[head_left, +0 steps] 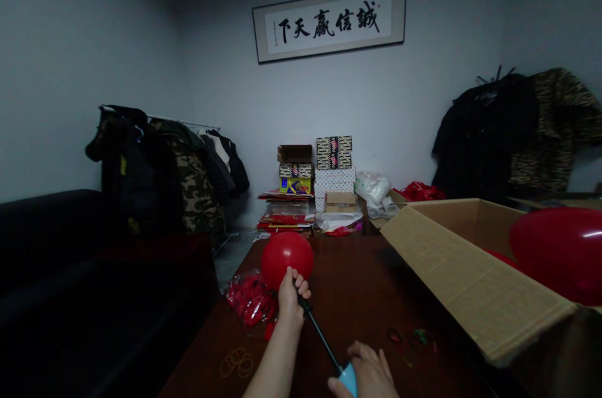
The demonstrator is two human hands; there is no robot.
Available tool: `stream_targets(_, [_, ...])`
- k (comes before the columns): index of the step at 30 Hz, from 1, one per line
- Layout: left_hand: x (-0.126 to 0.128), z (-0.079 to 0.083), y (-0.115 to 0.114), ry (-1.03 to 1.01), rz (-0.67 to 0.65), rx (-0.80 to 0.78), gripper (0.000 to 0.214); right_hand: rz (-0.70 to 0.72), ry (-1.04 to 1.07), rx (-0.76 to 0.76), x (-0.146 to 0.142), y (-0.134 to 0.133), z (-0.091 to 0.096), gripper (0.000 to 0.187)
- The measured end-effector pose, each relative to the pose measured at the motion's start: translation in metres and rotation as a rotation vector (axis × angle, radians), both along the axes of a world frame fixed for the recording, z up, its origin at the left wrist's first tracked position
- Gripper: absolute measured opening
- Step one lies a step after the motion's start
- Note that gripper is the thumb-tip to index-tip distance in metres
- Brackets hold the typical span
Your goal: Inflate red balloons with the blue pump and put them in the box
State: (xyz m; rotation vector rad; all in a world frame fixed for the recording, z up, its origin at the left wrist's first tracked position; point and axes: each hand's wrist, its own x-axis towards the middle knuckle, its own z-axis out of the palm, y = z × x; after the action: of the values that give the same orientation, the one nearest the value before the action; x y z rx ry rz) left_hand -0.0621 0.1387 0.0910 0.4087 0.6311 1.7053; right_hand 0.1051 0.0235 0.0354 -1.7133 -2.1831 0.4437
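Note:
A round, partly inflated red balloon (286,255) sits at the far end of a balloon pump (322,334). My left hand (292,298) is closed around the balloon's neck and the pump's black end; the join itself is hidden by the fingers. From there the thin rod runs down to a light-blue part, which my right hand (369,370) grips near the bottom of the view. Left of my left hand, a clear plastic bag of red balloons (249,299) lies on the dark wooden table (350,285).
Rubber bands (237,363) lie at the table's front left, small coloured bits (418,340) at the right. An open cardboard box (470,272) holds a large red balloon (559,254). Stacked boxes (335,178) stand by the wall. A black sofa (47,260) is at left.

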Motion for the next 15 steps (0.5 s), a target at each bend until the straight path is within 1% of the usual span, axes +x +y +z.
stream_targets(5, [0.018,0.006,-0.008,-0.005,-0.046,0.017,0.041,0.022,0.122,0.022,-0.01,0.011,0.041,0.054])
stream_targets(8, [0.026,0.009,-0.011,0.021,-0.092,0.016,0.044,-0.013,0.191,0.076,-0.02,0.023,0.057,0.049])
stream_targets(11, [0.027,0.01,-0.012,0.058,-0.115,0.025,0.046,-0.02,0.226,0.102,-0.028,0.029,0.06,0.046])
stream_targets(15, [0.024,0.006,-0.013,0.1,-0.08,0.036,0.047,-0.018,0.205,0.086,-0.032,0.028,0.049,0.043])
